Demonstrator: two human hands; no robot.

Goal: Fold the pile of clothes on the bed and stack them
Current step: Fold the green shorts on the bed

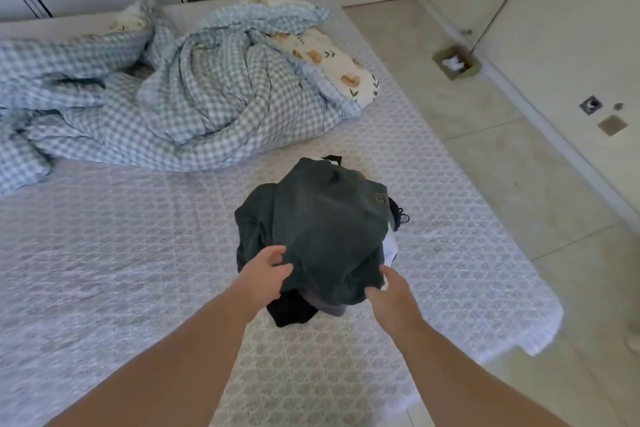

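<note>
The pile of clothes is sitting on the bed near its right edge, directly ahead of both hands, with a dark green garment draped over the top. Its long axis is running away from the person, slightly rightward. The left hand is pinching the garment's near-left hem, and the right hand is closing on the near-right hem; both are about equally close. A crumpled checked duvet is lying well beyond.

hands gripping dark garment, bed
</note>
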